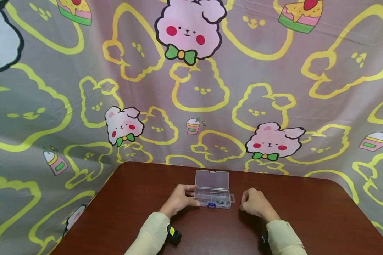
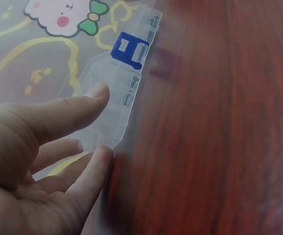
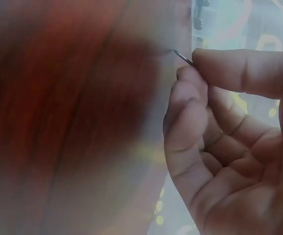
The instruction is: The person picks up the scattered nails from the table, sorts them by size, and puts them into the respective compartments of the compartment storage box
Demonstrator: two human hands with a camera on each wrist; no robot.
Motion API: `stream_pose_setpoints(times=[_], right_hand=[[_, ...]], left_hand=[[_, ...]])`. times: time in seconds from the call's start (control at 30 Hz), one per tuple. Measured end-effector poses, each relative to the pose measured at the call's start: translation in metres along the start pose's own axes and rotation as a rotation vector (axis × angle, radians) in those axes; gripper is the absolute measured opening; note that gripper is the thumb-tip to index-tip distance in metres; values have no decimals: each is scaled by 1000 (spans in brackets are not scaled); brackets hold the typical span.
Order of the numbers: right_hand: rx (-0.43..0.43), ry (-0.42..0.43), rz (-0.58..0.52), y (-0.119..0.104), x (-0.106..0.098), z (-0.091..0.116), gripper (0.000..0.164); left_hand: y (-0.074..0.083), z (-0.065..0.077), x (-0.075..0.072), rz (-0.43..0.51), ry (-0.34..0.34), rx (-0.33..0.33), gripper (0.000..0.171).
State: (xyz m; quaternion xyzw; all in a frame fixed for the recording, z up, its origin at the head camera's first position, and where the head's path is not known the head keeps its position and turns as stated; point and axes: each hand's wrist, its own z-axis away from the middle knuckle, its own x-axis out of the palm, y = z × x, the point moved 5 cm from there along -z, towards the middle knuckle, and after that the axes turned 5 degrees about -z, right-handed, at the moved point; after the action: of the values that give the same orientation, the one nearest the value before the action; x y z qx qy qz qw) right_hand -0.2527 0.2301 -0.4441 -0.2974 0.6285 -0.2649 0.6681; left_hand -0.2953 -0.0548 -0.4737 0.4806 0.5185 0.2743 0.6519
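A clear plastic compartment box (image 1: 223, 206) stands on the table with its lid (image 1: 212, 179) raised at the back and a blue latch (image 1: 212, 205) on its front. Thin metal pieces lie in its compartments. My left hand (image 1: 180, 199) holds the box's left end, thumb at the front corner and a finger near the hinge. To the right of the box, a little apart from it, is my right hand (image 1: 255, 202). In the right wrist view it pinches a small thin metal piece (image 3: 183, 57) between thumb and fingertip, with one end sticking out.
The dark reddish-brown table (image 1: 140, 184) runs back to a hanging cloth (image 1: 207, 148) printed with cartoon animals, which also closes off the left and right sides. A clear hanging tab (image 1: 232, 198) sticks out from the box's right end.
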Motion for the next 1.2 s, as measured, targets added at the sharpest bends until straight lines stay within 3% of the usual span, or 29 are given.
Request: stream_pose_setpoints(times=[0.17,0.43,0.83,1.2], right_hand=[[55,24,-142,4,-4,2,19],[57,26,-248,1,-10,5,11],[63,40,-293,-10,-15,3,7],[51,49,-321,-30,-2,-5,10]], left_hand=[[-1,1,1,-6,3,-6,69],[-2,2,1,-1,1,-10,69],[0,3,1,-3,-2,-15,69],[1,2,0,-2,-4,-33,69]])
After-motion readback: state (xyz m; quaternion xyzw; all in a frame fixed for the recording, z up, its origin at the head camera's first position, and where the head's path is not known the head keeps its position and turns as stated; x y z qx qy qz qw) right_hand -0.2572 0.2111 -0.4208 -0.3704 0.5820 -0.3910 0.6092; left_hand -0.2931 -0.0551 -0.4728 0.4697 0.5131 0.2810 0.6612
